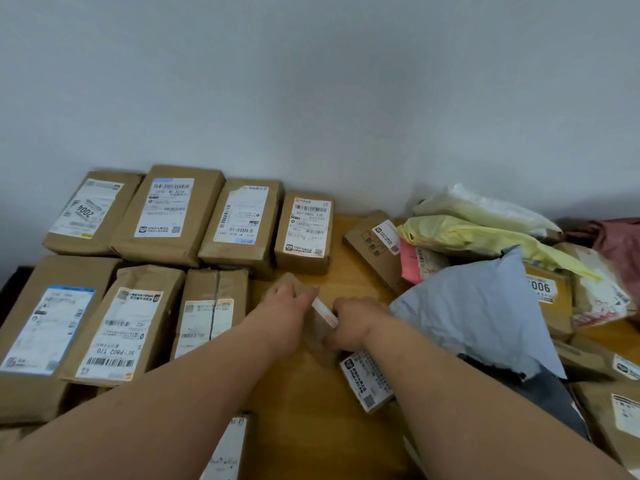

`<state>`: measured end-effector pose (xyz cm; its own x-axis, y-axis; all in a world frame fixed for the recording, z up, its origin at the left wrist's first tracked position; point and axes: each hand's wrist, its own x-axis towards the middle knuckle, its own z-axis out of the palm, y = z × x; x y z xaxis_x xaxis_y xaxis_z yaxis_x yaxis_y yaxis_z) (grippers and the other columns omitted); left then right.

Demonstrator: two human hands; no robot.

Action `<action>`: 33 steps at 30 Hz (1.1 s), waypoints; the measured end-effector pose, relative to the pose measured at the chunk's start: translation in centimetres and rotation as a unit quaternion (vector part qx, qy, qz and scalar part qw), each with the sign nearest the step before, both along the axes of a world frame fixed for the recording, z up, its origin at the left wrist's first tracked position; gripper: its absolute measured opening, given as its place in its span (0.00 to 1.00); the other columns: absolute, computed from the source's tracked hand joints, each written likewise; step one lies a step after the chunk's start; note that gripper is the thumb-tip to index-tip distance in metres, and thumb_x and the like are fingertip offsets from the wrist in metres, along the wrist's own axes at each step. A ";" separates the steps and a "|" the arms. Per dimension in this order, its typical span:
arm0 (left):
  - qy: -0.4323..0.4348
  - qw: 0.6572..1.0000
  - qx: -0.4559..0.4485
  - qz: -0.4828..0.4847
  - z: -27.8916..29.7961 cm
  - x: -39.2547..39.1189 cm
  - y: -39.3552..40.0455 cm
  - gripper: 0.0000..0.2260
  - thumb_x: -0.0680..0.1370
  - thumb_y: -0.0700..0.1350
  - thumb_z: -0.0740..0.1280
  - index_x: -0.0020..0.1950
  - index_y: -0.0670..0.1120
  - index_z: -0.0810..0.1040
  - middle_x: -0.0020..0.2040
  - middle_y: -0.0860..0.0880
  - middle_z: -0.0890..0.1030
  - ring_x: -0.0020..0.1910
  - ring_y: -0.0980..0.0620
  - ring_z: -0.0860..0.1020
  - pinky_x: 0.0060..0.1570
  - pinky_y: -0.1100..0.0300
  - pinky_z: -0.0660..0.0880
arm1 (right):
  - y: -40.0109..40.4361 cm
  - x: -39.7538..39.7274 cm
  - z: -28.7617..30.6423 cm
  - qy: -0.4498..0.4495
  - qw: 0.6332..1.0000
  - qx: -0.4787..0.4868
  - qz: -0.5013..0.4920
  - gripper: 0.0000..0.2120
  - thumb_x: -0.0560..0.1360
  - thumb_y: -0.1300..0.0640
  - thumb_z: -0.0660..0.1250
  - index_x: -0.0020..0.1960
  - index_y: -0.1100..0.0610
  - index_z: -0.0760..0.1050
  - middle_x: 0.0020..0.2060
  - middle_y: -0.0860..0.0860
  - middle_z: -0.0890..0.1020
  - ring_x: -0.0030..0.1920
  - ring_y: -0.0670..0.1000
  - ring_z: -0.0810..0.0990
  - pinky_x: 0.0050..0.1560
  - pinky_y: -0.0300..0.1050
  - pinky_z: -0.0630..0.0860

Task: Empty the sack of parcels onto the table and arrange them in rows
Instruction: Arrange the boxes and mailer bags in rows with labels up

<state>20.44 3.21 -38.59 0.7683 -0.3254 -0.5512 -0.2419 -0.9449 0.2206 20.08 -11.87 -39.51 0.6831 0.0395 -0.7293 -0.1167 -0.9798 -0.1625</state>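
Observation:
Brown paper parcels with white labels lie in two rows at the left: a back row ending in a small parcel (304, 232) and a front row ending in a narrow parcel (211, 310). Both hands meet over a blurred brown parcel (318, 336) on the wooden table (304, 410). My left hand (289, 306) grips its far left corner. My right hand (353, 322) holds its right side, and a white-and-red label edge shows between the hands. A loose heap of parcels (485, 271) lies at the right. No sack is in view.
The heap holds a grey mailer bag (485, 313), yellow (467, 237) and pale plastic bags, a pink slip and small cartons. A labelled box (367, 381) sits under my right forearm. Another label (228, 448) shows at the front edge. A white wall backs the table.

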 end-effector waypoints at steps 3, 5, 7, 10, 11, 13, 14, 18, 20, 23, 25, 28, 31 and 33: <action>0.029 0.999 -0.034 0.032 -0.4 0.6 0.2 0.32 0.79 0.44 0.63 0.80 0.59 0.52 0.78 0.47 0.59 0.75 0.43 0.61 0.71 0.48 0.66 | 0.6 -0.3 -0.5 -0.006 1.000 0.003 -0.018 0.22 0.70 0.43 0.67 0.60 0.50 0.68 0.54 0.51 0.78 0.59 0.56 0.74 0.65 0.59 0.63; 0.044 0.996 -0.058 0.057 -0.4 1.0 0.2 0.31 0.79 0.46 0.63 0.79 0.57 0.55 0.76 0.46 0.61 0.74 0.43 0.63 0.71 0.48 0.67 | 0.9 -0.3 -0.7 0.028 0.992 0.061 -0.103 0.24 0.70 0.43 0.68 0.60 0.51 0.66 0.54 0.51 0.78 0.59 0.56 0.76 0.67 0.59 0.63; 0.058 0.990 -0.087 0.094 -0.3 1.3 0.3 0.29 0.79 0.44 0.64 0.78 0.55 0.60 0.74 0.45 0.65 0.71 0.43 0.68 0.68 0.50 0.70 | 1.3 -0.2 -0.9 0.051 0.975 0.119 -0.180 0.27 0.69 0.42 0.70 0.62 0.52 0.66 0.54 0.52 0.78 0.58 0.56 0.76 0.66 0.58 0.68; 0.072 0.967 -0.163 0.181 -0.2 1.5 0.6 0.21 0.79 0.41 0.64 0.72 0.53 0.68 0.67 0.46 0.73 0.62 0.45 0.75 0.58 0.53 0.76 | 1.8 0.0 -0.7 0.061 0.950 0.157 -0.261 0.31 0.68 0.50 0.73 0.65 0.54 0.62 0.54 0.54 0.76 0.56 0.57 0.76 0.57 0.55 0.75; 0.073 0.956 -0.190 0.213 -0.2 1.5 0.8 0.20 0.79 0.41 0.63 0.70 0.54 0.70 0.66 0.47 0.75 0.61 0.46 0.76 0.57 0.54 0.77 | 1.8 0.0 -0.4 0.071 0.939 0.172 -0.290 0.32 0.68 0.51 0.74 0.66 0.54 0.61 0.55 0.55 0.75 0.54 0.57 0.77 0.51 0.51 0.76; 0.070 0.932 -0.227 0.275 -0.2 1.7 1.0 0.18 0.80 0.42 0.62 0.70 0.53 0.70 0.66 0.48 0.77 0.61 0.47 0.77 0.57 0.53 0.77 | 1.9 0.3 0.2 0.087 0.924 0.196 -0.315 0.35 0.67 0.50 0.75 0.67 0.52 0.60 0.55 0.54 0.75 0.52 0.55 0.77 0.43 0.47 0.75; 0.064 0.923 -0.234 0.298 -0.1 1.8 1.1 0.18 0.81 0.44 0.62 0.71 0.51 0.69 0.65 0.48 0.77 0.61 0.47 0.77 0.56 0.54 0.77 | 2.1 0.4 0.4 0.078 0.926 0.199 -0.312 0.37 0.65 0.47 0.76 0.66 0.51 0.60 0.55 0.53 0.76 0.52 0.54 0.77 0.44 0.47 0.75; 0.032 0.933 -0.185 0.308 0.5 2.2 1.6 0.20 0.80 0.46 0.64 0.72 0.48 0.67 0.62 0.46 0.78 0.57 0.45 0.78 0.52 0.51 0.79 | 3.5 0.7 1.2 -0.012 0.958 0.178 -0.226 0.40 0.56 0.35 0.76 0.61 0.47 0.65 0.51 0.46 0.79 0.54 0.51 0.78 0.60 0.56 0.73; 0.001 0.955 -0.109 0.275 0.9 2.1 2.0 0.29 0.77 0.41 0.67 0.76 0.50 0.62 0.66 0.44 0.73 0.59 0.43 0.77 0.53 0.49 0.79 | 4.1 0.7 1.7 0.000 0.947 0.234 -0.219 0.29 0.64 0.42 0.77 0.58 0.49 0.67 0.47 0.45 0.78 0.50 0.48 0.79 0.48 0.45 0.76; -0.033 0.973 -0.052 0.222 1.5 1.7 2.5 0.32 0.76 0.37 0.66 0.77 0.51 0.59 0.72 0.44 0.63 0.62 0.42 0.74 0.50 0.54 0.77 | 4.2 0.5 2.0 0.005 0.945 0.240 -0.224 0.13 0.76 0.54 0.69 0.58 0.52 0.72 0.48 0.47 0.78 0.48 0.47 0.78 0.42 0.40 0.74; -0.029 0.978 -0.037 0.204 1.5 1.4 2.8 0.27 0.78 0.38 0.64 0.75 0.49 0.62 0.70 0.44 0.65 0.62 0.42 0.74 0.48 0.57 0.75 | 4.2 0.1 1.8 -0.003 0.951 0.208 -0.228 0.18 0.77 0.55 0.66 0.67 0.53 0.70 0.59 0.52 0.77 0.57 0.52 0.77 0.52 0.44 0.76; -0.006 0.974 -0.059 0.219 1.1 0.7 3.4 0.21 0.79 0.38 0.62 0.72 0.47 0.67 0.63 0.44 0.72 0.56 0.44 0.77 0.48 0.54 0.79 | 4.4 -0.7 1.3 0.025 0.951 0.189 -0.244 0.26 0.78 0.51 0.64 0.74 0.54 0.64 0.68 0.54 0.73 0.65 0.55 0.73 0.57 0.45 0.72; -0.051 0.970 -0.080 0.224 1.0 0.3 4.3 0.22 0.79 0.40 0.61 0.72 0.51 0.69 0.63 0.47 0.75 0.57 0.46 0.77 0.51 0.51 0.80 | 5.4 -1.4 0.6 0.061 0.939 0.210 -0.267 0.27 0.79 0.48 0.64 0.74 0.55 0.62 0.66 0.53 0.76 0.61 0.53 0.77 0.54 0.45 0.75; -0.096 0.971 -0.076 0.204 1.1 0.4 5.0 0.19 0.78 0.41 0.61 0.69 0.52 0.72 0.59 0.49 0.77 0.56 0.48 0.77 0.51 0.50 0.79 | 6.2 -1.7 0.2 0.068 0.930 0.225 -0.281 0.24 0.80 0.50 0.63 0.73 0.56 0.63 0.65 0.53 0.77 0.60 0.53 0.78 0.56 0.48 0.79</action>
<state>20.86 8.26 -37.46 0.9346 -0.0380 -0.3538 0.0960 -0.9305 0.3534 18.41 -5.63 -39.30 0.5905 0.0271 -0.8066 -0.6397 -0.5936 -0.4882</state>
